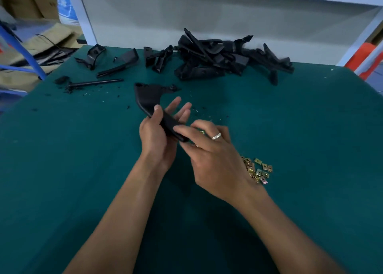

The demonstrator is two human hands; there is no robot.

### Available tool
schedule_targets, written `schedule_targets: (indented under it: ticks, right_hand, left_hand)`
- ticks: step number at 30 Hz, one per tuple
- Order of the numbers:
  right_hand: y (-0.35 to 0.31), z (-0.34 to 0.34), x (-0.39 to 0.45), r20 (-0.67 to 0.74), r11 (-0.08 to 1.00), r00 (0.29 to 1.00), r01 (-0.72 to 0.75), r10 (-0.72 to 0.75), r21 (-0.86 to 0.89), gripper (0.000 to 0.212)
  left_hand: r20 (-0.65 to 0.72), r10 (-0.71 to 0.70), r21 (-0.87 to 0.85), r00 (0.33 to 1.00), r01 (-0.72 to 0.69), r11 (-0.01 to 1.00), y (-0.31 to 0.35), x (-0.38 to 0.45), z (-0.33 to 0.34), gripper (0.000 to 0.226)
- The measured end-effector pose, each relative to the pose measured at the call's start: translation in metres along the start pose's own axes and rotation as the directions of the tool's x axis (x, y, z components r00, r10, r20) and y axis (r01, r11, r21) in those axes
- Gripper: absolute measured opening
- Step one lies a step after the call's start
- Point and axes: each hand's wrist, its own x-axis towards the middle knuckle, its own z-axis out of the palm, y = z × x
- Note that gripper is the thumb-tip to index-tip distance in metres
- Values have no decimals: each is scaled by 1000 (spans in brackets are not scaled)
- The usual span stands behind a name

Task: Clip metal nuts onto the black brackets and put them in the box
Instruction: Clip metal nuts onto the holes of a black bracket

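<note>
Left hand (154,137) grips the curved black plastic bracket (151,103), thumb clamped over it, steadying its near end for the right hand's (209,157) fingers (182,128) closed on that end, likely seating a nut.

Curved black bracket (148,99) held aloft; brass nuts (258,170) heaped right.

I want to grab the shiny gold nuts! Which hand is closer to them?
Right. The right hand has its wrist beside the pile of nuts; the left hand is farther left, gripping the bracket.
</note>
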Motion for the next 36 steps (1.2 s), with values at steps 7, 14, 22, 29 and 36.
schedule_targets:
  ticks: [7,14,22,29,36]
  right_hand:
    - [43,-7,-3,-117,946,940,-313,322,83,30]
    - [59,16,2,193,896,897,-425,397,133,37]
    - [50,24,4,299,939,908,-333,294,88,29]
    - [49,16,2,291,908,886,-405,361,106,11]
    - [62,-8,-13,135,737,844,-523,520,429,8]
  left_hand:
    - [-23,131,39,991,-130,991,-1,2,-5,29]
    - [-44,98,110,994,-93,990,-4,0,-8,14]
    - [8,83,230,997,-83,970,-8,-5,-6,18]
    - [91,25,424,996,-61,904,-16,-12,-9,18]
    - [238,79,575,968,-206,792,-22,-18,-8,20]
